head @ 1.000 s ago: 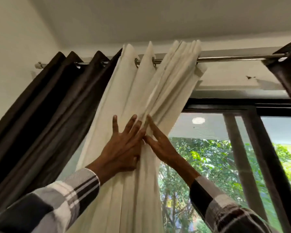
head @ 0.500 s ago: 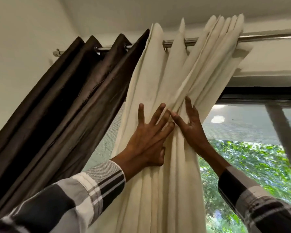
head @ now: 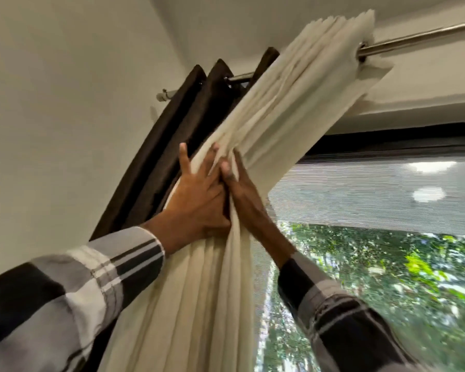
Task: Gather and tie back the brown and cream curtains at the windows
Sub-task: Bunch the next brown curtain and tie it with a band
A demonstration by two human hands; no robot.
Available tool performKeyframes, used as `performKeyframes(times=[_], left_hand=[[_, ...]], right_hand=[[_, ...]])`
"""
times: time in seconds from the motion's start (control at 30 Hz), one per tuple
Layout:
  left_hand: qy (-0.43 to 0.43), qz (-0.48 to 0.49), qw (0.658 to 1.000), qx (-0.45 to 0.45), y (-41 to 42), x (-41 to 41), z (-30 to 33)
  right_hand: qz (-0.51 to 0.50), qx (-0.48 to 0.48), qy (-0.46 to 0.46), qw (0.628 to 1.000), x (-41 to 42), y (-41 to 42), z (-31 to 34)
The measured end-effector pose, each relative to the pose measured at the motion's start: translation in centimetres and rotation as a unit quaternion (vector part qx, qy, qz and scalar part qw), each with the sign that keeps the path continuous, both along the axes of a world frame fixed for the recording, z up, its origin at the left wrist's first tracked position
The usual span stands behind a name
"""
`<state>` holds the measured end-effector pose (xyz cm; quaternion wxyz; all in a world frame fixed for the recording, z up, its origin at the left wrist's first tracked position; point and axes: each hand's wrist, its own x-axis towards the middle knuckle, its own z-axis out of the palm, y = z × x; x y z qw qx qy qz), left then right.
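Nearest the camera, my two plaid sleeves (head: 73, 285) reach up and forward. My left hand (head: 196, 202) lies against the front of the cream curtain (head: 199, 304) with its fingers straight and slightly spread, pressing the pleats rather than gripping them. My right hand (head: 243, 191) comes in from the window side, touching the left; its fingers run along the folds, but blur hides whether they curl round the cloth, so I cannot tell its hold.

Between the hands the cream curtain is bunched into a narrow column. Above them it slants up to the right, its eyelet folds stacked tight on the steel curtain rod (head: 414, 40). Behind and to the left hangs the brown curtain (head: 156, 162), already gathered near the rod's end by the wall (head: 65, 116). Beyond, the window frame (head: 400, 135) and a mesh screen (head: 360, 210) show green foliage (head: 387, 264).

As I judge it, the step in hand is gathering. To do it well, I should keep the pleats in order, wrap both hands fully round the bundle, and draw it leftward against the brown curtain so one tie can take both.
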<state>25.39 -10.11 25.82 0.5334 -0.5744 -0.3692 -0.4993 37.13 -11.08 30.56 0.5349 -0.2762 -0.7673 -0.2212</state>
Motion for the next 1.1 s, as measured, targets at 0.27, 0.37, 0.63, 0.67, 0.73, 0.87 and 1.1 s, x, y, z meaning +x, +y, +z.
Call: performKeyframes(times=[0.27,0.37,0.63,0.67,0.73,0.87,1.1], left_hand=[[0.037,-0.001,0.999,-0.031,10.4,-8.2,0.3],[0.053,-0.047,0.997,-0.022,12.0,-7.8,0.5],[0.051,-0.123,0.991,0.018,14.0,-5.9,0.1],[0.045,-0.132,0.99,0.02,14.2,-5.7,0.0],[0.038,-0.141,0.989,0.029,14.7,-5.5,0.2],[0.039,-0.149,0.987,0.045,16.7,-6.5,0.9],[-0.063,-0.198,0.977,-0.038,27.2,-13.7,2.6]], right_hand=[[-0.061,0.048,-0.003,0.997,-2.7,6.5,-0.1],[-0.124,0.145,0.072,0.979,-1.7,5.6,2.4],[-0.136,0.186,0.127,0.965,-1.4,6.5,5.4],[-0.131,0.184,0.121,0.967,-1.6,7.0,5.5],[-0.119,0.183,0.117,0.969,-2.0,7.9,5.6],[-0.113,0.187,0.112,0.969,-4.0,10.1,7.0],[-0.122,0.108,0.065,0.985,-12.0,21.3,10.1]])
